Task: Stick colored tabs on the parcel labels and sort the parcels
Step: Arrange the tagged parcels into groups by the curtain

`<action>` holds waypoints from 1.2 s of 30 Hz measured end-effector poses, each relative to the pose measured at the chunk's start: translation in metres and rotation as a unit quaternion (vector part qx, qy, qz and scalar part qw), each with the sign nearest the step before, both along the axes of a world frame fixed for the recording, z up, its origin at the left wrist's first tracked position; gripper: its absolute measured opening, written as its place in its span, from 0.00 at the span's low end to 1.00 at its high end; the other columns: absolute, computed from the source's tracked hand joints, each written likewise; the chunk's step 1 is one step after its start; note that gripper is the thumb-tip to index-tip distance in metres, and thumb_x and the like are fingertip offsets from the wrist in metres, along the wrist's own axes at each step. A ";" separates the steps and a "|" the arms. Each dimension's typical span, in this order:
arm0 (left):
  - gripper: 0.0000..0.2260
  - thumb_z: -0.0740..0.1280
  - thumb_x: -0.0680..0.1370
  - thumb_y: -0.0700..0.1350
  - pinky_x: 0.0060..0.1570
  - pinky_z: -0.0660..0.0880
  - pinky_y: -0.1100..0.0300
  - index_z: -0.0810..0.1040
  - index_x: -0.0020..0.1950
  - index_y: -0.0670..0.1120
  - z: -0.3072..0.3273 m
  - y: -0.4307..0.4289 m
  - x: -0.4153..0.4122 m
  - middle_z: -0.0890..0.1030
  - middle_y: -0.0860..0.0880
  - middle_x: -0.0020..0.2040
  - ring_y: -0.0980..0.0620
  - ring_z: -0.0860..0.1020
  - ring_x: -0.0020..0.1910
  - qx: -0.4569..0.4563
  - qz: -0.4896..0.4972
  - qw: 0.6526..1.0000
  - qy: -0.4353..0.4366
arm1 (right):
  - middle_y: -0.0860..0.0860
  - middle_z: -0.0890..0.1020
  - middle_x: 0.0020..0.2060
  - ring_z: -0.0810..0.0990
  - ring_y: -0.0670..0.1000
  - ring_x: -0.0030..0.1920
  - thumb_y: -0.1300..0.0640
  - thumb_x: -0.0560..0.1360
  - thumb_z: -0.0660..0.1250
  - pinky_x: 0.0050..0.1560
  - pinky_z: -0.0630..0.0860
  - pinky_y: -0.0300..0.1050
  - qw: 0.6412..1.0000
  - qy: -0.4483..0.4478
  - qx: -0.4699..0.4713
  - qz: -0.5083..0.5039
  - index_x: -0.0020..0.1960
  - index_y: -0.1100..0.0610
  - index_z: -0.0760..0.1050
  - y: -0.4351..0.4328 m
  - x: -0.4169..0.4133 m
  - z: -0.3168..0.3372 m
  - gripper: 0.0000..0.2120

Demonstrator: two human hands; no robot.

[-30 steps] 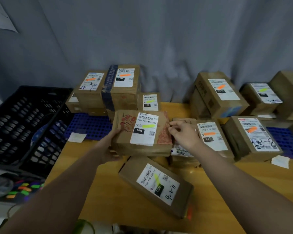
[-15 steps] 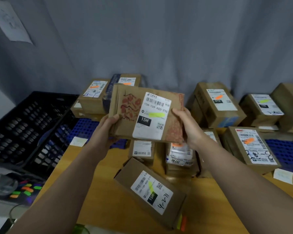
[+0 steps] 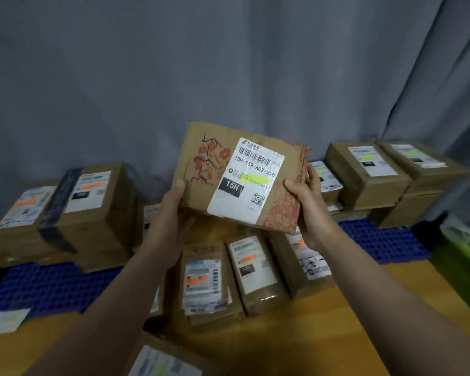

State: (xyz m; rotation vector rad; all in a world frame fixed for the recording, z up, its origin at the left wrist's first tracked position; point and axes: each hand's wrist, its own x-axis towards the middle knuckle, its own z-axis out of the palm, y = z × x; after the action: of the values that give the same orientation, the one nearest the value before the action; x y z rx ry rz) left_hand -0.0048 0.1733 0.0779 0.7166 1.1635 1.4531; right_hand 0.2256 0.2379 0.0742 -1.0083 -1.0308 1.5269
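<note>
A flat brown parcel (image 3: pixel 201 191) with red print is raised above the table, tilted. Its white label (image 3: pixel 248 180) reads 15H and carries a yellow-green tab (image 3: pixel 255 179). My left hand (image 3: pixel 168 221) grips the parcel's lower left corner, thumb on top. My right hand (image 3: pixel 307 196) grips its right edge. Directly below lie three parcels (image 3: pixel 258 267) with orange tabs on their labels. Another parcel (image 3: pixel 160 359) with a yellow-green tab lies at the bottom edge.
Stacked boxes with orange tabs (image 3: pixel 92 202) stand at the back left on a blue grid mat (image 3: pixel 46 289). Boxes with yellow-green tabs (image 3: pixel 369 169) stand at the back right on another blue mat (image 3: pixel 383 240). A grey curtain hangs behind the wooden table (image 3: pixel 337 321).
Both hands lifted the 15H parcel off the table and carried it up and to the right. The view has swung right, so the black crate is out of sight.
</note>
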 end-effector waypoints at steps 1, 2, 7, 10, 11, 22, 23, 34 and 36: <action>0.17 0.62 0.78 0.57 0.44 0.78 0.63 0.73 0.65 0.53 0.001 0.007 0.017 0.82 0.53 0.58 0.57 0.81 0.55 0.007 0.002 1.000 0.001 | 0.48 0.73 0.68 0.79 0.49 0.59 0.46 0.64 0.73 0.60 0.75 0.56 1.000 0.003 -0.003 -0.011 0.76 0.39 0.49 0.008 0.011 0.001 0.48; 0.21 0.64 0.76 0.57 0.42 0.78 0.64 0.70 0.67 0.53 0.001 0.014 0.033 0.81 0.53 0.59 0.57 0.81 0.54 0.015 0.009 1.000 0.001 | 0.47 0.72 0.68 0.79 0.50 0.59 0.45 0.62 0.73 0.61 0.75 0.58 1.000 0.010 -0.011 -0.022 0.75 0.38 0.48 0.016 0.023 0.002 0.49; 0.38 0.74 0.67 0.58 0.59 0.75 0.46 0.58 0.71 0.61 0.004 0.049 0.127 0.76 0.54 0.65 0.51 0.77 0.62 0.054 0.070 0.996 -0.004 | 0.46 0.77 0.58 0.80 0.51 0.55 0.46 0.63 0.72 0.58 0.76 0.59 0.998 0.031 -0.043 -0.020 0.75 0.37 0.49 0.045 0.091 0.006 0.47; 0.44 0.72 0.64 0.63 0.59 0.73 0.47 0.51 0.74 0.65 0.007 0.064 0.182 0.74 0.57 0.64 0.52 0.73 0.64 0.042 0.089 0.995 -0.013 | 0.48 0.76 0.62 0.80 0.51 0.55 0.46 0.68 0.72 0.52 0.78 0.54 0.997 0.036 -0.058 -0.020 0.76 0.37 0.48 0.056 0.136 0.009 0.46; 0.45 0.71 0.63 0.64 0.59 0.73 0.47 0.50 0.74 0.65 0.008 0.067 0.202 0.73 0.57 0.65 0.52 0.73 0.65 0.024 0.081 0.996 -0.011 | 0.48 0.76 0.63 0.79 0.52 0.56 0.45 0.69 0.72 0.53 0.78 0.54 0.997 0.039 -0.063 -0.023 0.76 0.36 0.45 0.059 0.150 0.011 0.46; 0.21 0.62 0.79 0.55 0.54 0.65 0.67 0.68 0.71 0.52 0.021 0.124 0.373 0.69 0.52 0.69 0.57 0.68 0.65 0.019 -0.084 0.939 0.333 | 0.46 0.71 0.63 0.76 0.52 0.58 0.40 0.69 0.71 0.48 0.80 0.61 0.970 0.068 -0.094 -0.213 0.75 0.39 0.45 0.092 0.297 0.043 0.45; 0.21 0.63 0.79 0.53 0.58 0.63 0.65 0.68 0.71 0.50 0.017 0.133 0.375 0.69 0.50 0.69 0.55 0.67 0.67 0.030 -0.079 0.908 0.411 | 0.46 0.71 0.63 0.76 0.52 0.58 0.40 0.69 0.72 0.49 0.80 0.62 0.963 0.066 -0.099 -0.240 0.75 0.41 0.45 0.097 0.311 0.043 0.45; 0.22 0.62 0.79 0.53 0.67 0.65 0.51 0.68 0.72 0.48 -0.024 0.178 0.389 0.69 0.45 0.68 0.45 0.67 0.67 -0.009 -0.164 0.712 0.683 | 0.56 0.44 0.77 0.54 0.62 0.75 0.26 0.63 0.66 0.70 0.62 0.64 0.922 -0.212 -0.150 -0.289 0.78 0.48 0.37 0.135 0.370 0.028 0.58; 0.23 0.62 0.79 0.54 0.67 0.65 0.49 0.67 0.72 0.48 -0.027 0.178 0.388 0.68 0.45 0.69 0.44 0.66 0.67 -0.023 -0.173 0.707 0.685 | 0.57 0.40 0.77 0.46 0.62 0.76 0.29 0.68 0.64 0.72 0.49 0.65 0.882 -0.358 -0.035 -0.305 0.78 0.49 0.38 0.138 0.373 0.026 0.53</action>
State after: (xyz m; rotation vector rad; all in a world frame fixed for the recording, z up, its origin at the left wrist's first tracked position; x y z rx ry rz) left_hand 0.3833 0.3516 0.0508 2.0126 1.9414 0.3446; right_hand 0.5986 0.3757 0.1005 -1.8191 -0.9952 0.6639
